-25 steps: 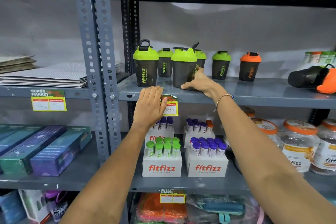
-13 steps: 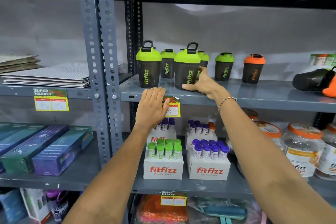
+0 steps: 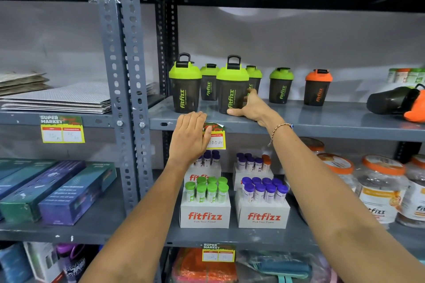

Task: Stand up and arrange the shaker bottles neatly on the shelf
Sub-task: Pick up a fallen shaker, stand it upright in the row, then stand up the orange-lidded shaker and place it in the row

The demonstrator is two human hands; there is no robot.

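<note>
Both arms outstretched: right hand (image 3: 251, 108) cupping shaker bottle (image 3: 231, 89); left hand (image 3: 189, 135) flat on shelf (image 3: 322, 125) edge.

Your single head-worn wide-angle camera faced the grey shelf (image 3: 322, 125) squarely, close, at arm's reach. It looked level to slightly downward, so that your left hand (image 3: 189, 138) sat at centre frame, your right hand (image 3: 251, 108) just above and right of it. No second view overlapped.
</note>
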